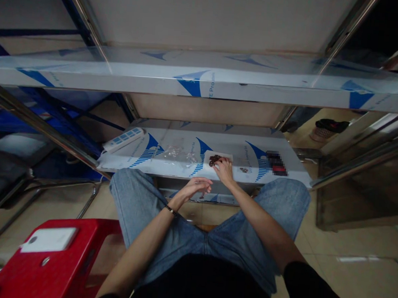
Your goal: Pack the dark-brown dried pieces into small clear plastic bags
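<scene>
A heap of small dark brown pieces (213,160) lies on a white square sheet or shallow tray (228,156) on the lower shelf. My right hand (223,170) reaches to the heap, its fingertips bent down and closed at the pieces. Whatever those fingertips grip is hidden. Lower and to the left, my left hand (196,188) hovers off the shelf's front edge, fingers curled together. Something thin and small seems to hang below them, too blurred to name. Clear plastic bags (178,154) lie left of the heap.
A white power strip (123,139) sits at the shelf's left end. Right of the heap are a small metallic bit (244,169) and a pixelated dark object (276,163). An upper shelf (122,82) crosses ahead. A white phone-like object (50,239) rests on a red stool (89,232).
</scene>
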Motion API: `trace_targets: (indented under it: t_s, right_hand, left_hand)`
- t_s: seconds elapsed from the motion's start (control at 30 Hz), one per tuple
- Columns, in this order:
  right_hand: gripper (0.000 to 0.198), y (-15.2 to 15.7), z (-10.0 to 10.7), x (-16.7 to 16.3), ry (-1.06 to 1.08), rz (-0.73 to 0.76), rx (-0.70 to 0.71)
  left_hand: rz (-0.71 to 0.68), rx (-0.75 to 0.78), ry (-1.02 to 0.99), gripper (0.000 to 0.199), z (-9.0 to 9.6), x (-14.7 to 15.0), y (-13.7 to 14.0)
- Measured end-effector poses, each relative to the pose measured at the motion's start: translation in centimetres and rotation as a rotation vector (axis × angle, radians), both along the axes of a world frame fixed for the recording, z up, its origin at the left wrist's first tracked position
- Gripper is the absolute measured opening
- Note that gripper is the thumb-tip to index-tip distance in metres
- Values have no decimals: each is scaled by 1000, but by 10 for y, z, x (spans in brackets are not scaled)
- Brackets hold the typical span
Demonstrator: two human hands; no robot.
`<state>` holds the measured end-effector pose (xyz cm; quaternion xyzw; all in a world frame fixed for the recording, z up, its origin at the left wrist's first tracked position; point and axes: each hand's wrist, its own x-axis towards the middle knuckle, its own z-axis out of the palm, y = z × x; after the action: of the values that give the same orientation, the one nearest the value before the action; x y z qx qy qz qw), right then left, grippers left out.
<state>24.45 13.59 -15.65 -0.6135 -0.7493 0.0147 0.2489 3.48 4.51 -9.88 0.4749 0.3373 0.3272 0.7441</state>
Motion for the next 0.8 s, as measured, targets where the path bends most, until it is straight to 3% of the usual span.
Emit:
trace_targets:
  t_s: [0.23, 0.8]
  right_hand:
    - [19, 2, 1, 3, 37, 10, 4]
    - [18, 0, -1, 4, 22, 16, -20]
  left_hand:
    - [5, -8, -15, 43, 3, 1, -1]
    - [26, 10, -40, 44, -13, -2, 7]
